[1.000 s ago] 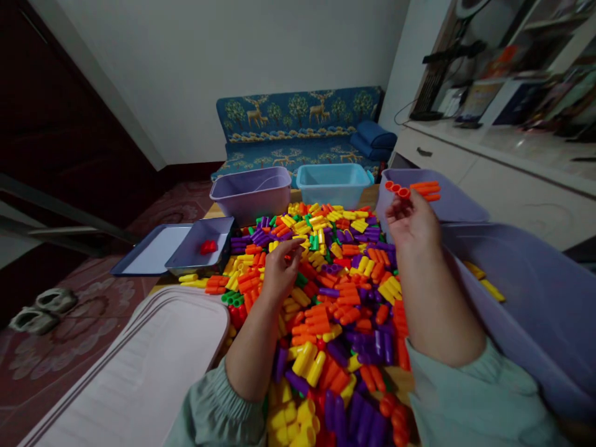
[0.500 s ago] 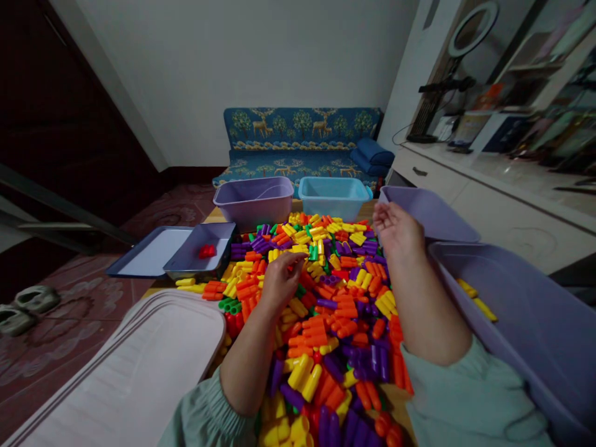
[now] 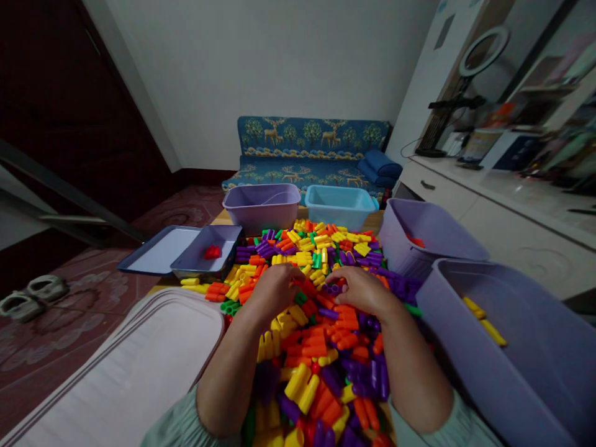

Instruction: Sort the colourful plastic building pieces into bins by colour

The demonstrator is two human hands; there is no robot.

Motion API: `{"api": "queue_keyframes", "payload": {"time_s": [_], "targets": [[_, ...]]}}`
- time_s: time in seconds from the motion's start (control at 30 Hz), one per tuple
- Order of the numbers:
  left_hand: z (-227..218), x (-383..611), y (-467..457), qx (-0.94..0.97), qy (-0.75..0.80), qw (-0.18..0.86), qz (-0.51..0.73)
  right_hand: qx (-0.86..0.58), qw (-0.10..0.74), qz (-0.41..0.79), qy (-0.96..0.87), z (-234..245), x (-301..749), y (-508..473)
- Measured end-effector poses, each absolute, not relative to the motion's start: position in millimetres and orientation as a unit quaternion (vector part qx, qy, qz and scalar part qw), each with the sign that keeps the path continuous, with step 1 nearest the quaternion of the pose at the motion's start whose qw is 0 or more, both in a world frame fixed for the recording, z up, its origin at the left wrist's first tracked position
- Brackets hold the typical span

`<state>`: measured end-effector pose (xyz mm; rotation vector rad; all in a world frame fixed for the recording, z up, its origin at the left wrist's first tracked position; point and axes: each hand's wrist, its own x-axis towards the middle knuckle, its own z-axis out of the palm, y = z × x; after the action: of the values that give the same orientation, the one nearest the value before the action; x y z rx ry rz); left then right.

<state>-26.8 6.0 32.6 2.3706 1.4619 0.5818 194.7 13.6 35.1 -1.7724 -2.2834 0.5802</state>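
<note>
A heap of plastic tube blocks [image 3: 321, 323] in orange, yellow, purple, green and red covers the table in front of me. My left hand [image 3: 274, 288] rests on the heap with its fingers curled down among the blocks. My right hand [image 3: 361, 290] lies palm down on the heap just beside it, fingers bent over orange and purple pieces. What either hand grips is hidden under the fingers. A purple bin [image 3: 433, 239] at the right holds orange blocks. A nearer, larger purple bin [image 3: 516, 366] holds yellow ones.
At the far table edge stand a purple tub [image 3: 263, 205] and a light blue tub [image 3: 339, 205]. A small tray [image 3: 205, 254] with a red block sits at the left on a flat lid [image 3: 158, 248]. A pale pink lid [image 3: 139, 366] lies near left. A sofa stands behind.
My right hand, which held orange blocks over the right purple bin, has let them go there and come down onto the heap. My left hand has stayed on the heap.
</note>
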Motion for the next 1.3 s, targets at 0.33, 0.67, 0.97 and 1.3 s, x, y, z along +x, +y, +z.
{"api": "queue_keyframes", "payload": {"time_s": [0.33,0.67,0.97,1.3], "targets": [[8.7,-21.1,10.6,0.83,0.526,0.101,0.154,-0.626,0.165,0.174,-0.742,17.0,180.6,20.7],[-0.5,-31.2,25.9,0.663,0.607,0.03,0.436,-0.58,0.239,0.242,-0.74,8.0,170.2,24.2],[-0.1,-42.6,25.6,0.681,0.699,0.003,0.218,-0.576,0.24,0.231,-0.746,7.5,167.9,22.6],[1.6,-41.0,26.1,0.698,0.637,0.081,0.317,-0.553,0.261,0.252,-0.75,7.5,166.1,20.5]]}}
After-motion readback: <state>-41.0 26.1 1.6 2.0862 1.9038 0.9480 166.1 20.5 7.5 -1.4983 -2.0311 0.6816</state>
